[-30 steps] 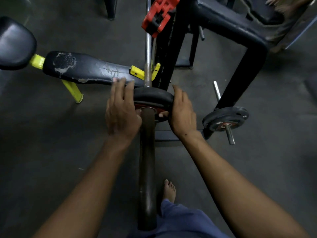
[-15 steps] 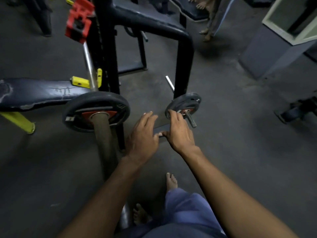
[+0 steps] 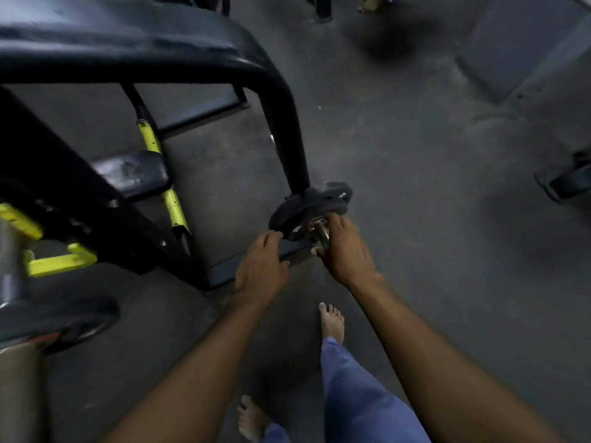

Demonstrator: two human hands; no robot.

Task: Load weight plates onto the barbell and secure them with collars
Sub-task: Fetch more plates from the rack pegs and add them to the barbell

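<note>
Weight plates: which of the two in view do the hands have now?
The small plate on the storage peg beside the rack's black upright. Both the left hand and right hand are at it; the larger plate at lower left is untouched.

Grey concrete floor [image 3: 431,219] carries the black steel rack frame [image 3: 281,100], its flat base bar [image 3: 224,271], and the person's two bare feet [image 3: 332,321].

Cut off by the left edge: loaded black weight plate [image 3: 64,321], blurred. Hidden behind the right hand [image 3: 347,251]: part of the small black plate's [image 3: 307,206] chrome peg [image 3: 321,230]. Left hand's [image 3: 262,266] fingertips unclear.
</note>
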